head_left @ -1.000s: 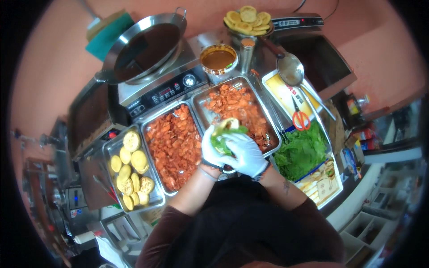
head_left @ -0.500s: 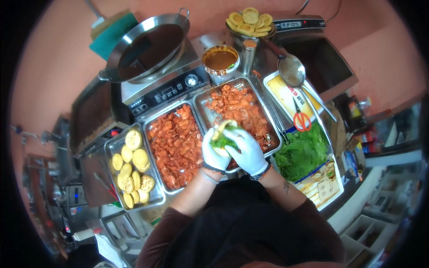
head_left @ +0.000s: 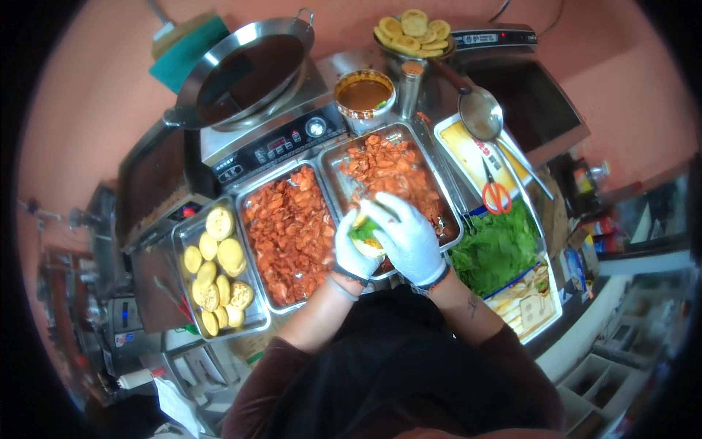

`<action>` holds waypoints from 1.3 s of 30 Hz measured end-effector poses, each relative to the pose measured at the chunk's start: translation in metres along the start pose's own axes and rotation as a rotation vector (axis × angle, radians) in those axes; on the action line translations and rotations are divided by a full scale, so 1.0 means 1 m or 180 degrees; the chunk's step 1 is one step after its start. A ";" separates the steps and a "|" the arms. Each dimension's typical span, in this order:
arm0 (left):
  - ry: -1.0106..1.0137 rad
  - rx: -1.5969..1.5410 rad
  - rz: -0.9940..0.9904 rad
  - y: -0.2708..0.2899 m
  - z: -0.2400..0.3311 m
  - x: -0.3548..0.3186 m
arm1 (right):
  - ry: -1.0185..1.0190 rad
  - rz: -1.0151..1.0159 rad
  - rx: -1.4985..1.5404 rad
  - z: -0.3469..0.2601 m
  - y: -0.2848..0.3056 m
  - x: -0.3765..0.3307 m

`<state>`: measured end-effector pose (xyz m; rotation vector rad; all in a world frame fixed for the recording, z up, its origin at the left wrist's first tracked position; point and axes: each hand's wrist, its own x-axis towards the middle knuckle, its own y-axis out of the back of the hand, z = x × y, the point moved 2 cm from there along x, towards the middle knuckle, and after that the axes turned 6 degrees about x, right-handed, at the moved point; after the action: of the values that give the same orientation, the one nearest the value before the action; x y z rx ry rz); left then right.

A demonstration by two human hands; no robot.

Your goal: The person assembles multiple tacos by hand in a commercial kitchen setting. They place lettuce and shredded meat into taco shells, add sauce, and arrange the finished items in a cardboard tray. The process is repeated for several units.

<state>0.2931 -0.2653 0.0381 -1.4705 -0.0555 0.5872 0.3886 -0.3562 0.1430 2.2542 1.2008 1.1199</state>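
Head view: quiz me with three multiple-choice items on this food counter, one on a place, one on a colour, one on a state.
1. Where do the scissors lie?
A. in the wok
B. on the tray right of the meat trays, above the lettuce
C. among the buns

2. What colour are their handles?
A. red
B. blue
C. black

3. What are the gloved hands doing?
A. resting apart on the counter
B. lifting the ladle
C. cupped together around a filled bun

Answers:
1 B: they sit above the lettuce.
2 A: both handle loops are red.
3 C: left hand and right hand enclose the filled bun with greens.
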 end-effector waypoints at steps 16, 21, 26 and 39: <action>-0.0089 0.0364 0.0043 -0.013 0.001 -0.006 | 0.0061 -0.0778 -0.0012 0.011 -0.026 -0.026; -0.0090 0.0533 -0.0258 -0.041 0.004 -0.009 | 0.0191 -0.0866 0.0183 0.010 -0.017 -0.024; -0.0189 0.0179 -0.0189 -0.019 0.009 0.001 | 0.0392 -0.0497 0.0161 0.005 -0.027 -0.006; -0.0409 0.0252 -0.0898 0.007 0.026 0.010 | 0.0303 -0.0973 0.0830 0.036 -0.035 -0.019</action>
<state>0.2893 -0.2372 0.0311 -1.3181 -0.3316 0.4474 0.3916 -0.3493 0.0902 2.1136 1.7502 1.0090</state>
